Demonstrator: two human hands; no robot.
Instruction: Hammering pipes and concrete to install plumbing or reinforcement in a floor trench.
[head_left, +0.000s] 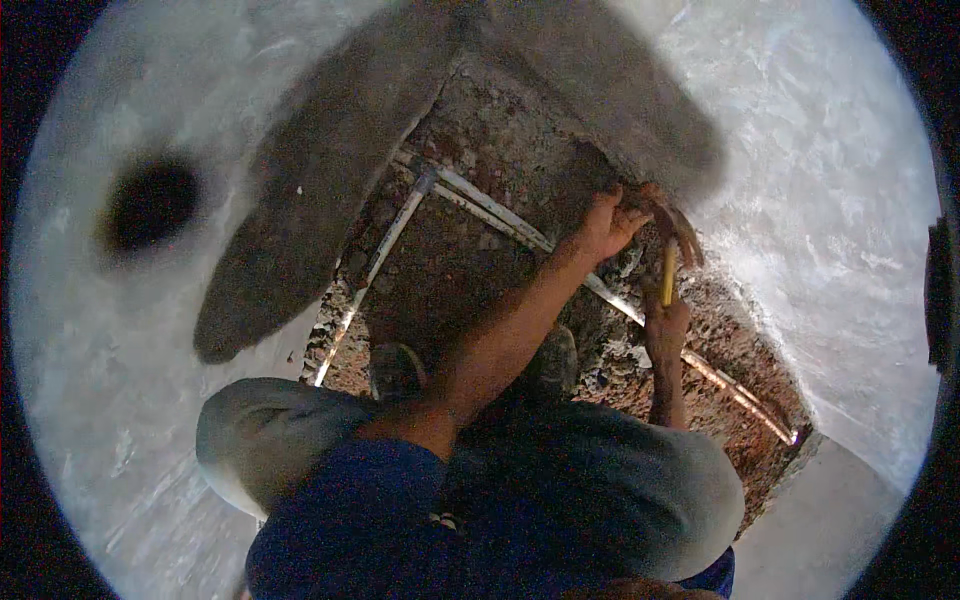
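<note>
My right hand (668, 325) is closed round the yellow handle of a hammer (668, 278), whose brownish, curved head (686, 238) points up toward the wall's foot. Just left of the hammer head, my left hand (612, 228) has its fingers drawn together at the edge of the dug ground. What those fingers hold, if anything, is too dark to make out. Beneath my left forearm runs a white pipe (490, 208) across the dirt. A second white pipe (385, 240) meets it at a grey elbow fitting (427, 178).
Pale walls (830, 150) rise around the trench, with damp dark patches (300, 190) low on them. A round black spot (150, 205) marks the left wall. Rubble and loose soil (440, 280) lie between my shoes (398, 370). The pipe run continues right (740, 392).
</note>
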